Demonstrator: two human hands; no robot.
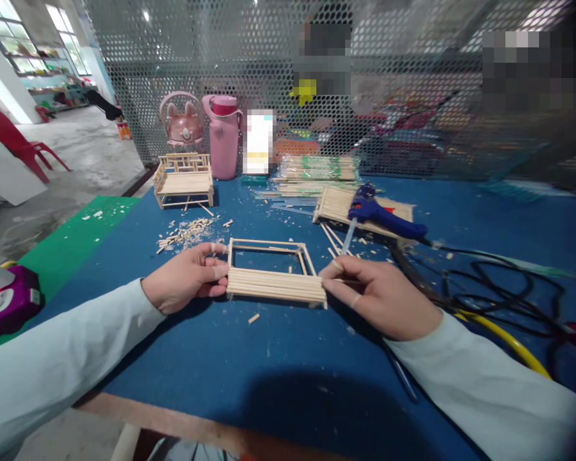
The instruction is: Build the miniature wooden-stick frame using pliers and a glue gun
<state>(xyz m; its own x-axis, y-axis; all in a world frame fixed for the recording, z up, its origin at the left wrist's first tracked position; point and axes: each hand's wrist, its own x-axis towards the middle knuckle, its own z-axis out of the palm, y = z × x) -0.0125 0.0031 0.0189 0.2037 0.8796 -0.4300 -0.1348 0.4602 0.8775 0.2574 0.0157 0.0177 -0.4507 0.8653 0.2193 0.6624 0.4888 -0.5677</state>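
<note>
A small frame of thin wooden sticks (276,283) lies in front of me on the table. Sticks laid side by side cover its near part, and the far part is an open rectangle. My left hand (185,280) is closed on the frame's left end, thumb and fingers at the corner. At the right end, my right hand (384,296) pinches the ends of the sticks. Fingertips of both hands appear wrapped in pale tape. Just beyond the right hand, a blue glue gun (388,221) with a glue stick (350,235) rests on a slatted stick panel (336,203).
A miniature stick bench (185,184) stands at the back left, near wood scraps (187,234). A pink bottle (224,141), a blurred bright screen (258,141) and bundled sticks (317,168) line the mesh partition (249,70). Black cables (504,288) tangle at the right.
</note>
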